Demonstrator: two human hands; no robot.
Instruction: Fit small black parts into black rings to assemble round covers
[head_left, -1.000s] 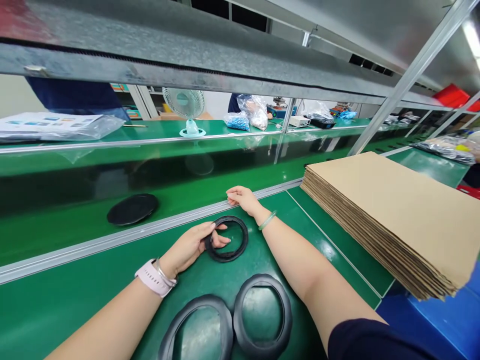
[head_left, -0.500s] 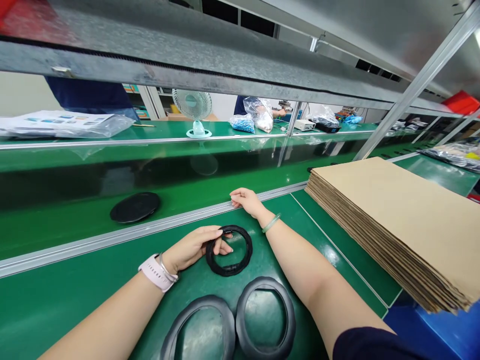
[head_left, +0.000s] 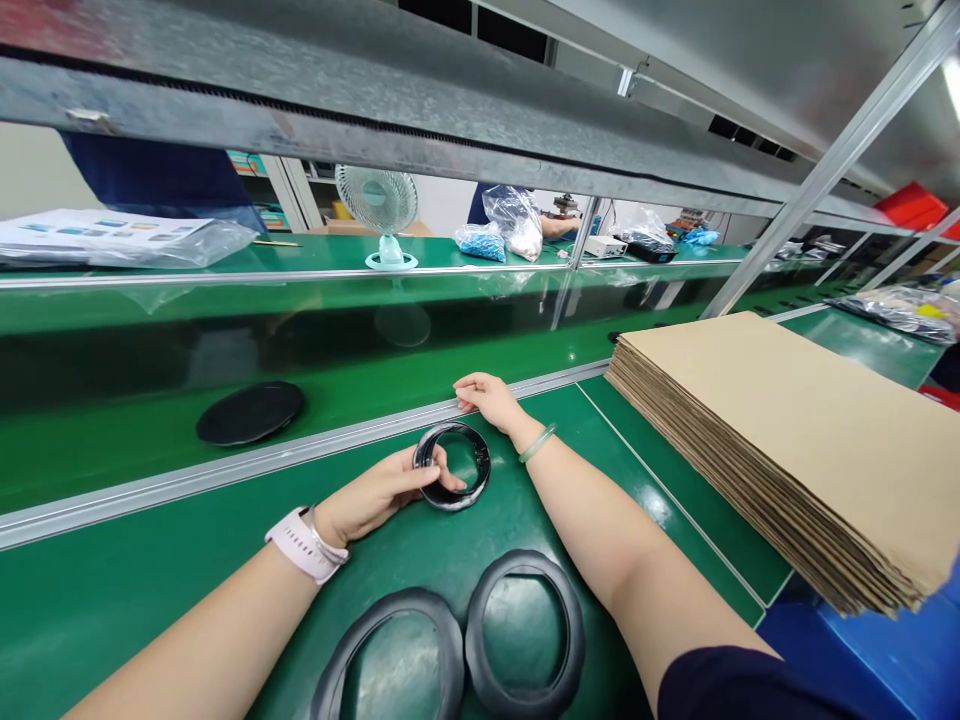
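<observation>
Left hand (head_left: 371, 495) tipping the small black ring (head_left: 452, 466) up off the desk (head_left: 150, 600).
Fingers are pinching its left rim, now lifting it on edge; right hand (head_left: 491, 398) is resting, relaxed and holding nothing, at centre frame.

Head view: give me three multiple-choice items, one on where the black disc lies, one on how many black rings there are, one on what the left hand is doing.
1. Where does the black disc lie?
A. on the conveyor belt beyond the metal rail
B. on the cardboard stack
C. under the right hand

2. How many black rings show in all?
A. one
B. three
C. five

3. What is the left hand doing?
A. resting flat and empty
B. gripping the small black ring, tilted up off the table
C. holding a cardboard sheet

Answers: 1 A, the disc sits past the rail. 2 B, two large rings lie near the body, plus the small one. 3 B, the fingers close on its rim.
</observation>
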